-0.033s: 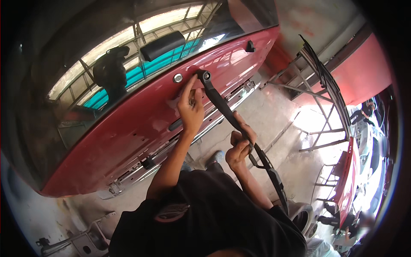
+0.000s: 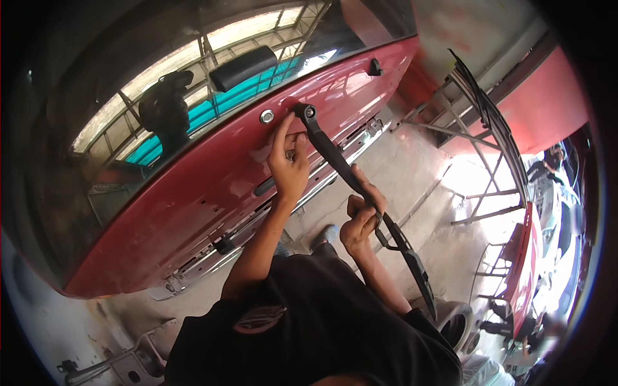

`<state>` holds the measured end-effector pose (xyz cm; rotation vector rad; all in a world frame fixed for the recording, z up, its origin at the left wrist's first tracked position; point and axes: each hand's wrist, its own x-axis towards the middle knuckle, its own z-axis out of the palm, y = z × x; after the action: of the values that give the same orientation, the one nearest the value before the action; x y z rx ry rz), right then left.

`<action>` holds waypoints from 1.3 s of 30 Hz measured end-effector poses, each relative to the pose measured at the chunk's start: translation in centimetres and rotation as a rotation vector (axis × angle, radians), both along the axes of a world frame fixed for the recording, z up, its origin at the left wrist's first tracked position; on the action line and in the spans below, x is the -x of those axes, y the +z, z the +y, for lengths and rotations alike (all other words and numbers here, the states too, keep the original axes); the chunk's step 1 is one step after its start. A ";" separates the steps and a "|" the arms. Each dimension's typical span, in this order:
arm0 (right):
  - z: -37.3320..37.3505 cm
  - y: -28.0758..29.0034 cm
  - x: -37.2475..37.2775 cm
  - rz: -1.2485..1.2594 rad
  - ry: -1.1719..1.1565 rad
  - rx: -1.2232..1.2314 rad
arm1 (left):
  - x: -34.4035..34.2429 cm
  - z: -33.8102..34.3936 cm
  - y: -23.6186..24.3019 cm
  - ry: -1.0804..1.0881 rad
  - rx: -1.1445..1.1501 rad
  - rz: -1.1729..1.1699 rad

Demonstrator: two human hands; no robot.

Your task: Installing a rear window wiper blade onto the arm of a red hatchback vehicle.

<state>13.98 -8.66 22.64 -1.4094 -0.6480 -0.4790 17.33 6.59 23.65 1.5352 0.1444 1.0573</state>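
Observation:
A long black rear wiper arm (image 2: pixel 335 157) with its blade (image 2: pixel 415 270) slants from the red tailgate (image 2: pixel 212 174) down toward my right side. My right hand (image 2: pixel 365 212) is closed around the arm near its middle. At the arm's upper end a round pivot (image 2: pixel 309 112) with an open hole faces up, close against the painted panel. My left hand (image 2: pixel 288 164) reaches up beside it, with the index fingertip at the pivot's left side. Its other fingers are curled, and a small dark thing seems to sit in them, too small to make out. Left of the pivot is a round silver lock (image 2: pixel 266 117).
Dark, reflective rear glass (image 2: pixel 219 83) rises above the panel. A metal stand (image 2: pixel 479 138) holding long dark parts is at the right. Grey body parts (image 2: pixel 129 363) lie on the floor at lower left, and a wheel-like round part (image 2: pixel 457 325) is at lower right.

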 end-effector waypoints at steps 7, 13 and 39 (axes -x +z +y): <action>1.7 1.4 1.9 0.186 -0.111 -0.115 | 0.2 -2.4 -2.3 0.039 -0.195 -0.097; 2.8 1.5 2.4 0.121 -0.050 -0.104 | -0.5 -2.4 -0.8 0.153 -0.294 -0.156; -6.8 -5.7 9.1 0.179 0.128 0.299 | -1.4 -3.5 -0.8 0.427 -0.185 -0.279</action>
<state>4.84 -15.45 16.94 -1.6583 -0.6780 -0.1549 18.75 3.11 22.88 1.5381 0.1894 1.6522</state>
